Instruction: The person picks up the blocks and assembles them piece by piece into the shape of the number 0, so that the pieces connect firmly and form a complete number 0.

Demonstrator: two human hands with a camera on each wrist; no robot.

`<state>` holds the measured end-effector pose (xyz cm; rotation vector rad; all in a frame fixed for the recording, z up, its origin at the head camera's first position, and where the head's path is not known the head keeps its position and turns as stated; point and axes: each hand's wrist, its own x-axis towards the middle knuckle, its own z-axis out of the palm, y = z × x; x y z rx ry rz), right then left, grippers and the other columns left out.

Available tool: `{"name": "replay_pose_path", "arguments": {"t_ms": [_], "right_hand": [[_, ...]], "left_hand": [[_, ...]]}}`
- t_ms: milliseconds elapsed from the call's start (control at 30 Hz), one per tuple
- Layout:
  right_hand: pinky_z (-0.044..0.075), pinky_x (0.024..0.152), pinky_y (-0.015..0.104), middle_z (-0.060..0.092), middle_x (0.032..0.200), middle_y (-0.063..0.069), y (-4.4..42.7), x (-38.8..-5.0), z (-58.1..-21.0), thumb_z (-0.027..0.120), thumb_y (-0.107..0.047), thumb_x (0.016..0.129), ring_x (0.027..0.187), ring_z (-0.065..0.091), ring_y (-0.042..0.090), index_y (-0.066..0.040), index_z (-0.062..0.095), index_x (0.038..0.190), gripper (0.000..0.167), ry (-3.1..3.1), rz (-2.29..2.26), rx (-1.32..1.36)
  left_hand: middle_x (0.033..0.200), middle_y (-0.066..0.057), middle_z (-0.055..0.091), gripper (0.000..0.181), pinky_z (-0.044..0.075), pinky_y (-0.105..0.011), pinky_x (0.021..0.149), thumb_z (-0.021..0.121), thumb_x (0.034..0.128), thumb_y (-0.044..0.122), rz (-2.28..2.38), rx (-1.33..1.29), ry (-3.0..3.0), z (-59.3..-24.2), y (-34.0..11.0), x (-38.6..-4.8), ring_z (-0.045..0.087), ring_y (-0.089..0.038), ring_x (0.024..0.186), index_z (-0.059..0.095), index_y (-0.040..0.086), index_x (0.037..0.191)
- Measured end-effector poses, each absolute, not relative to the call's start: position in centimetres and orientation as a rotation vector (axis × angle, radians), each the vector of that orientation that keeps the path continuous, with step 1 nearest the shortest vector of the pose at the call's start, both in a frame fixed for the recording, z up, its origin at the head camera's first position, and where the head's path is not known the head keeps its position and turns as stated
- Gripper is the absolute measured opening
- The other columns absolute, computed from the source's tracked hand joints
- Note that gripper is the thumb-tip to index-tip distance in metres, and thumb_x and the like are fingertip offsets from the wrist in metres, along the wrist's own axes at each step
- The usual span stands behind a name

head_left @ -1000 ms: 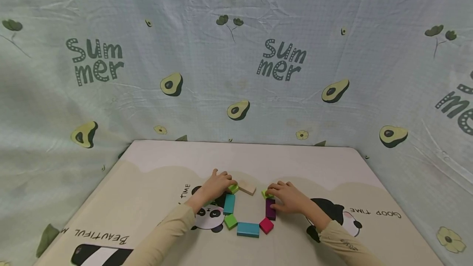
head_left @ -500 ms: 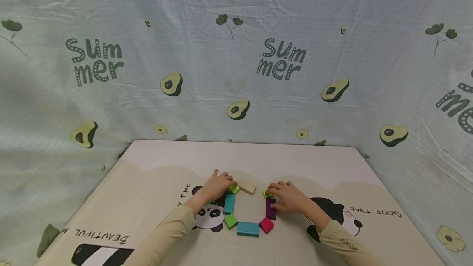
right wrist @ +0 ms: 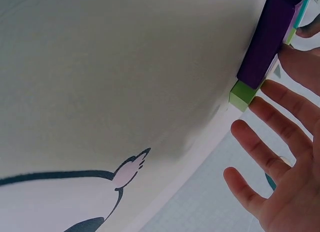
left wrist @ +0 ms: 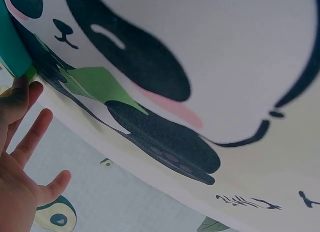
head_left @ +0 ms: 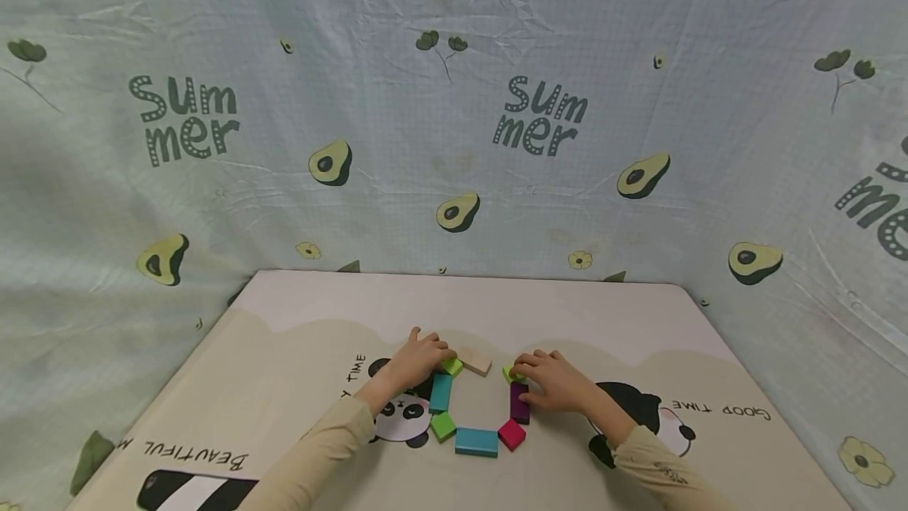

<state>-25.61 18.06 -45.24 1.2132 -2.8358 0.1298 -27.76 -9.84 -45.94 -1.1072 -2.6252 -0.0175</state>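
Note:
Colourful blocks form a ring on the table. At its far left corner, my left hand [head_left: 414,361] touches a green block [head_left: 454,367] with its fingertips; the other fingers are spread in the left wrist view. Beside that block lies a plain wooden block [head_left: 475,362]. My right hand [head_left: 556,379] has straight fingers at another green block [right wrist: 243,95] and its thumb by a purple block [right wrist: 267,42]. A gap separates the wooden block from this green one. Teal block [head_left: 440,393], green block [head_left: 443,426], second teal block [head_left: 476,441] and red block [head_left: 511,434] make up the rest.
The table [head_left: 567,310] bears a cover printed with pandas and lettering. Behind and at both sides hangs a cloth [head_left: 390,109] with avocado prints. The far table edge runs close to that cloth.
The green block under my left fingertips has shifted slightly right and nearer, and sits against the wooden block. My right hand and the other blocks stay as they were.

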Motion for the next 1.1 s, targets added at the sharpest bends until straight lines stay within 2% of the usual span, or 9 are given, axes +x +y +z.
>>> {"name": "replay_pose_path", "arguments": {"t_ms": [333,700,1100], "right_hand": [[0.04,0.08,0.042,0.056,0.112,0.001,18.3,-25.6,-45.4,0.063,-0.032,0.08,0.1,0.05,0.019,-0.017,0.058,0.11,0.033,-2.818,0.122,1.21],[0.04,0.08,0.041,0.057,0.113,0.0,18.3,-25.5,-45.7,0.062,-0.033,0.081,0.101,0.05,0.018,-0.017,0.058,0.111,0.034,-2.798,0.083,1.211],[0.04,0.079,0.041,0.057,0.113,0.0,18.2,-25.4,-45.5,0.062,-0.031,0.081,0.102,0.051,0.019,-0.017,0.058,0.111,0.033,-2.787,0.086,1.208]], "left_hand": [[0.093,0.004,0.065,0.024,0.039,-0.054,0.082,0.063,0.0793,0.014,-0.025,-1.116,-2.602,-46.1,-10.0,-27.8,0.053,-0.016,0.084,0.064,0.019,0.103],[0.094,0.0,0.064,0.025,0.041,-0.053,0.081,0.06,0.0819,0.01,-0.081,-1.132,-2.586,-45.6,-10.1,-27.8,0.055,-0.019,0.09,0.064,0.016,0.106],[0.098,0.0,0.063,0.022,0.039,-0.053,0.083,0.059,0.0841,0.024,-0.132,-1.132,-2.56,-45.4,-8.0,-28.3,0.053,-0.018,0.094,0.064,0.016,0.103]]}}
